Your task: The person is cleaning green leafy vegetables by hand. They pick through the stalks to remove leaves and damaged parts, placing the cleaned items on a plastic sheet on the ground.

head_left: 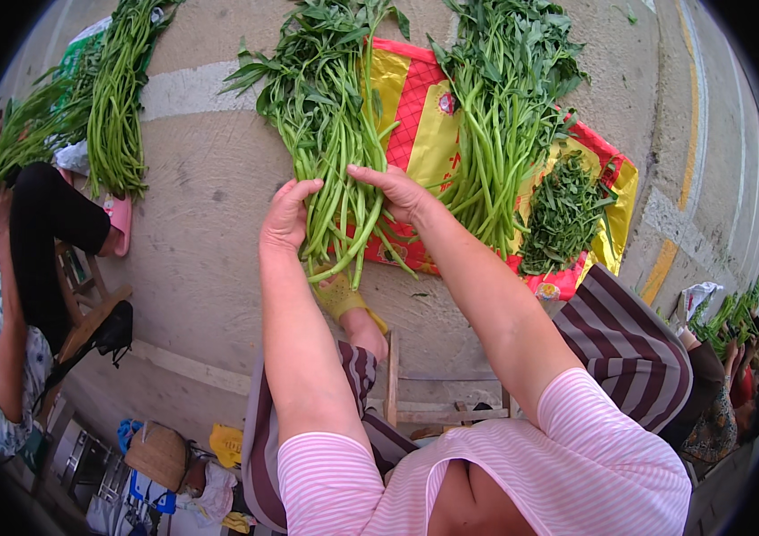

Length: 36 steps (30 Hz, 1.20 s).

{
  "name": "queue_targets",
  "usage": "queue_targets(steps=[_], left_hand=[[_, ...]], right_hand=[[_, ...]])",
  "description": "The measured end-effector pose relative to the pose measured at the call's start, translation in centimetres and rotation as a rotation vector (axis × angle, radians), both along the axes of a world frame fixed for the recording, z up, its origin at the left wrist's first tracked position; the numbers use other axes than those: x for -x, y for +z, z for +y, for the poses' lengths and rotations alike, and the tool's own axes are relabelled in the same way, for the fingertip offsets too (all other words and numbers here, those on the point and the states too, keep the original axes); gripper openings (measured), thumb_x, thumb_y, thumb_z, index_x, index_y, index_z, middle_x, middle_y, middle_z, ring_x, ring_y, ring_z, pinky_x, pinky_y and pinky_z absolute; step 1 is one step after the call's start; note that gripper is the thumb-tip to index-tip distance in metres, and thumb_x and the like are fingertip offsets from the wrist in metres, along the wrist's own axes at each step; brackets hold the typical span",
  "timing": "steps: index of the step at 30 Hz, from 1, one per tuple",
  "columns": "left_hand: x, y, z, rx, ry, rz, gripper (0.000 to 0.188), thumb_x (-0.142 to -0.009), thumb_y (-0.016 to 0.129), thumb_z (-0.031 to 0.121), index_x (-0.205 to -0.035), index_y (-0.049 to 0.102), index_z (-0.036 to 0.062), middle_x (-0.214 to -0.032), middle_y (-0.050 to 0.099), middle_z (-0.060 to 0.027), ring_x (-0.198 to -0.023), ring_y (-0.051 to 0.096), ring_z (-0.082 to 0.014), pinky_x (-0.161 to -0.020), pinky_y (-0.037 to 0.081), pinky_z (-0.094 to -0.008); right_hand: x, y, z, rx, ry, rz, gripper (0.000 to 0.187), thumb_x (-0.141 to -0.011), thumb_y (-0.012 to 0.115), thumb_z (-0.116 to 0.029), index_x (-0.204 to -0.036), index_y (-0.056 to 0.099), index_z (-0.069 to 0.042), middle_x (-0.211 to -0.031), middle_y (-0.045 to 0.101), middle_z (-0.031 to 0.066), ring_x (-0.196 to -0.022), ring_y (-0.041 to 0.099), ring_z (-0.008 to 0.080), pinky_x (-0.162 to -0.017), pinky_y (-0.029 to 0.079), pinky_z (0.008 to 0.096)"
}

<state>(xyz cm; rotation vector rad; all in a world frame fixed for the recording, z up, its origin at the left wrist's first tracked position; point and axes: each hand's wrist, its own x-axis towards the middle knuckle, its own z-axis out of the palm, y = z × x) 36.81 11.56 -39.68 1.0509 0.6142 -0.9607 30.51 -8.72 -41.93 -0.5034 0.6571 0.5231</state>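
A large bunch of leafy green stems, which looks like water spinach (336, 170), hangs between my hands with its leaves away from me and its cut ends toward me. My left hand (288, 214) grips its left side, thumb across the front. On the right side my right hand (394, 192) holds it the same way. Behind the stems most of my fingers are hidden. Just right of my right hand, a second bunch of water spinach (497, 134) lies on a red and gold plastic sack (415, 116).
A pile of loose leaves (562, 214) covers the sack's right part. At left, a seated person (8, 330) handles greens beside another long-stemmed bunch (117, 107). People with greens (728, 322) sit at far right. A straw hat (156, 454) and bags lie at lower left.
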Motion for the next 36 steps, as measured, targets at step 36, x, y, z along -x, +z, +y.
queue_targets(steps=[36], left_hand=[[-2.3, 0.9, 0.3, -1.030, -0.116, -0.332, 0.024, -0.074, 0.078, 0.009, -0.087, 0.060, 0.0008, -0.069, 0.063, -0.0068, -0.053, 0.057, -0.0128, -0.048, 0.045, -0.0269]], right_hand=[[-1.4, 5.2, -0.8, 0.344, -0.030, -0.008, 0.016, -0.082, 0.067, -0.017, -0.089, 0.065, -0.003, -0.078, 0.065, 0.0036, -0.069, 0.061, 0.0107, -0.065, 0.051, 0.0261]])
